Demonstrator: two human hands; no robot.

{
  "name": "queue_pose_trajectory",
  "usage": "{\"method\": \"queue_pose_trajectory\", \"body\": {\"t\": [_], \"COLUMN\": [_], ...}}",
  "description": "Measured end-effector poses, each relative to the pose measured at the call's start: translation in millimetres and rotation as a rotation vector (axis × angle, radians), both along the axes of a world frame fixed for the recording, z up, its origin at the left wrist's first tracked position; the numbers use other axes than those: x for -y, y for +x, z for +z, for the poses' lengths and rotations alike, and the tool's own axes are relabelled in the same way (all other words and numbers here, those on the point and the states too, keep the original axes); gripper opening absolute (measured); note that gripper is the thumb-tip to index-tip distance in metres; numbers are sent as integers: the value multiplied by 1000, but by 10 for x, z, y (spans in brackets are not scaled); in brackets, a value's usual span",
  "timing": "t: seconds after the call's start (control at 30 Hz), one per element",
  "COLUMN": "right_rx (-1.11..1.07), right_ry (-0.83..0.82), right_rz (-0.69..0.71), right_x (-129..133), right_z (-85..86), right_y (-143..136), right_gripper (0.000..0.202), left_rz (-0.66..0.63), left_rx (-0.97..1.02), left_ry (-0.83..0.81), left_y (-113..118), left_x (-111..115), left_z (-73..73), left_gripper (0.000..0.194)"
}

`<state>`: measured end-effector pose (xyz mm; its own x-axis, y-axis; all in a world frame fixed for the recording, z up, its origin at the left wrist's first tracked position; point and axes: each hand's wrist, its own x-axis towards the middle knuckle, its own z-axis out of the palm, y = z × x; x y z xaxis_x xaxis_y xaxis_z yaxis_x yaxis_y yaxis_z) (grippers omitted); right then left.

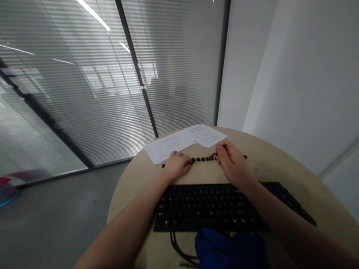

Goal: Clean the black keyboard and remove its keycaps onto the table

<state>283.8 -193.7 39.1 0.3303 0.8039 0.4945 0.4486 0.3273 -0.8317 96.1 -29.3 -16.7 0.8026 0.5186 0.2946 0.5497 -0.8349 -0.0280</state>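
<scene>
A row of small black keycaps (203, 159) lies on the round wooden table behind a black keyboard (207, 205). At the row's left end rests my left hand (178, 164), its curled fingers touching the table and a dark piece there. My right hand (228, 158) is raised over the right part of the row, thumb and fingers pinched on a small dark object whose kind I cannot make out. A thin dark tool-like item (211, 157) lies or hangs beside those fingertips. Single keycaps sit left of my left hand (163, 165) and right of my right hand (245, 156).
Printed paper sheets (171, 144) overlap at the table's far edge. Blue cloth (230, 248) and a black cable (179, 250) are at the near edge, below the keyboard. Beyond the table stand a glass partition with blinds and a white wall. A basket is on the floor at far left.
</scene>
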Motion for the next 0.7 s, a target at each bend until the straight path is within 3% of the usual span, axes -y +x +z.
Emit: {"method": "queue_pose_trajectory", "body": {"t": [0.33,0.7], "right_rx": [-14,-112], "right_ry": [-29,46], "right_rz": [10,-15], "right_x": [-9,-16], "right_z": [-40,-45], "right_y": [-12,16], "right_gripper": [29,26], "left_rz": [10,25], "left_rx": [-13,8], "left_ry": [-11,-1], "left_y": [-18,-40], "left_x": [13,52], "left_z": [-16,11], "left_gripper": [12,9]}}
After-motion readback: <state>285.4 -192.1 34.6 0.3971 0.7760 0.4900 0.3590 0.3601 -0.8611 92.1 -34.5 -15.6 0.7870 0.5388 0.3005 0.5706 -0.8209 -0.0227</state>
